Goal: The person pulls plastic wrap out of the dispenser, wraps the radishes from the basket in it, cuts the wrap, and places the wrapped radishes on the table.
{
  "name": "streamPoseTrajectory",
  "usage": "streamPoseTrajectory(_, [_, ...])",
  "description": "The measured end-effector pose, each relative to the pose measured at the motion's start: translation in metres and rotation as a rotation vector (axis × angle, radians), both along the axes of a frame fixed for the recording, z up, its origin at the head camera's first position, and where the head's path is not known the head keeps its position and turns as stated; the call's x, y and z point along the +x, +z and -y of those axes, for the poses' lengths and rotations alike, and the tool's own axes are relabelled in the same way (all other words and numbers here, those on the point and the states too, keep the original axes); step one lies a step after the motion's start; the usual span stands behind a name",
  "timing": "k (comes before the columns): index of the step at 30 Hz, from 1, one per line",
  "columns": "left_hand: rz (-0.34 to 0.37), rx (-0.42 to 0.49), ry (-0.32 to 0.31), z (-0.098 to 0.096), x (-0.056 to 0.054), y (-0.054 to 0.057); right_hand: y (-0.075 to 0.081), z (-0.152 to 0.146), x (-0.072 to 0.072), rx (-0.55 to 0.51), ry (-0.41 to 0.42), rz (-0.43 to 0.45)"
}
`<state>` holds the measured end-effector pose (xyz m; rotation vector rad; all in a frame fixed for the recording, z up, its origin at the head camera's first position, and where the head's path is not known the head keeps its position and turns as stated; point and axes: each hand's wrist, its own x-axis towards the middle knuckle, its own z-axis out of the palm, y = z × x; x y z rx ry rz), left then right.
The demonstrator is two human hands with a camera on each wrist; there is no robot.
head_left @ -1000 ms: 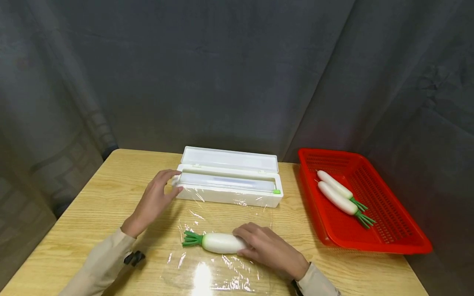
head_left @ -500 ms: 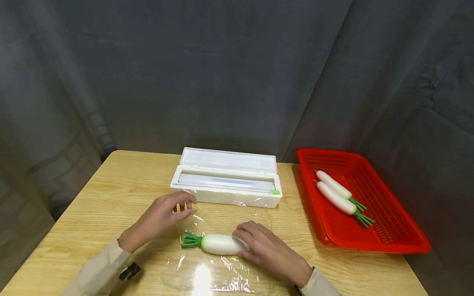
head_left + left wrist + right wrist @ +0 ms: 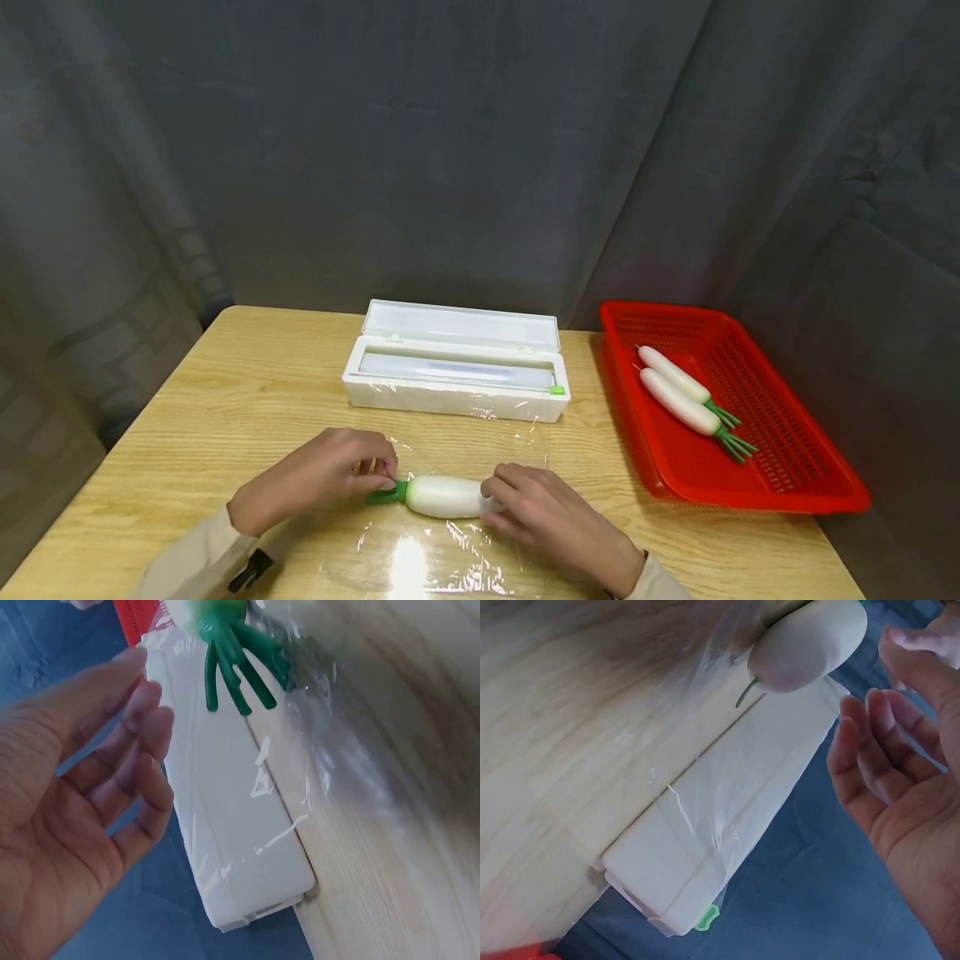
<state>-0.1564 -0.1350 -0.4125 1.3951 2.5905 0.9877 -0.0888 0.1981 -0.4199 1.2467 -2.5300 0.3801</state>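
Observation:
A white radish (image 3: 446, 497) with green leaf stalks lies crosswise on clear cling film (image 3: 471, 562) spread over the table. My left hand (image 3: 322, 477) is at its leafy end, fingers bent and fingertips overlapping the stalks (image 3: 232, 664) in the head view. The left wrist view shows these fingers loosely curved, with nothing pinched between them. At the root end is my right hand (image 3: 558, 521), its fingertips close by the tip. Seen from the right wrist, its fingers are relaxed and stand apart from the radish (image 3: 810, 649).
Behind the radish stands a white cling film box (image 3: 457, 402), lid (image 3: 461, 323) raised, with a film roll (image 3: 457, 372) inside and a green slider (image 3: 557, 390) at its right end. A red basket (image 3: 765, 500) on the right holds two more radishes (image 3: 678, 402). A dark curtain (image 3: 420, 167) hangs behind.
My left hand has come from the box's left end toward me, down to the radish's leaves. The right hand has stayed at the root end, shifting slightly. The radish lies in about the same place.

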Motion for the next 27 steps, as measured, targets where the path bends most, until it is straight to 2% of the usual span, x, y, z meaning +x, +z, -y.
streamPoseTrajectory(8, [0.004,-0.048,-0.127,-0.005,0.014,0.001,0.002,-0.001,0.004,0.069,0.018,0.085])
streamPoseTrajectory(10, [0.031,-0.053,-0.155,-0.005,0.016,0.0,0.003,-0.001,0.004,0.091,0.03,0.102])
streamPoseTrajectory(13, [0.11,-0.07,-0.187,-0.006,0.019,-0.002,0.003,0.001,0.006,0.127,0.04,0.141])
streamPoseTrajectory(17, [0.173,-0.123,-0.187,-0.006,0.023,-0.004,0.003,0.002,0.009,0.175,0.041,0.195])
streamPoseTrajectory(23, [0.207,-0.203,-0.155,-0.009,0.029,-0.009,0.0,0.003,0.011,0.21,0.071,0.206])
streamPoseTrajectory(27, [0.177,-0.258,-0.137,-0.013,0.034,-0.014,-0.003,0.004,0.013,0.222,0.081,0.248])
